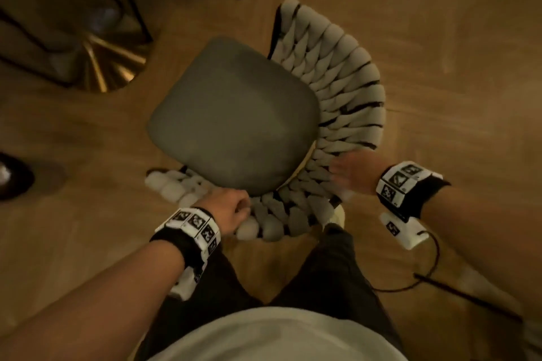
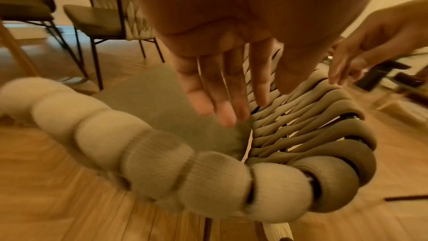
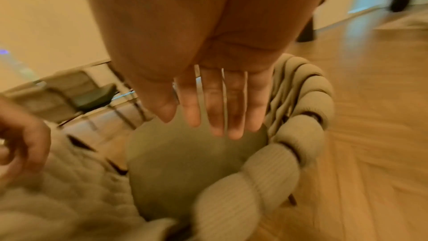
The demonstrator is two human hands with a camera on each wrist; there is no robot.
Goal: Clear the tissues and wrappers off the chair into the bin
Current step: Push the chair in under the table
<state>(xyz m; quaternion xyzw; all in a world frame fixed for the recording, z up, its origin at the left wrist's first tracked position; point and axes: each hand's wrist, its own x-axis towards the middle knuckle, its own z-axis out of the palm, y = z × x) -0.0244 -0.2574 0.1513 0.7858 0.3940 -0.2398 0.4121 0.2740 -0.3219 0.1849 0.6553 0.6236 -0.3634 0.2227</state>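
Note:
The chair's grey seat cushion (image 1: pixel 234 120) lies bare, and I see no tissues or wrappers on it in any view. My left hand (image 1: pixel 231 208) hangs over the pale padded rim (image 2: pixel 162 171) at the chair's near side. In the left wrist view its fingers (image 2: pixel 222 109) are straight and hold nothing. My right hand (image 1: pixel 349 176) hovers, blurred, over the woven backrest (image 1: pixel 337 82), with flat fingers (image 3: pixel 215 127) above the cushion (image 3: pixel 185 168), also empty. No bin is clearly in view.
A dark round object (image 1: pixel 11 176) with something white in it is cut off at the left edge. A table base with gold legs (image 1: pixel 102 67) stands far left. More chairs (image 2: pixel 97 17) stand beyond. A black cable (image 1: pixel 425 272) trails by my right leg over the wooden floor.

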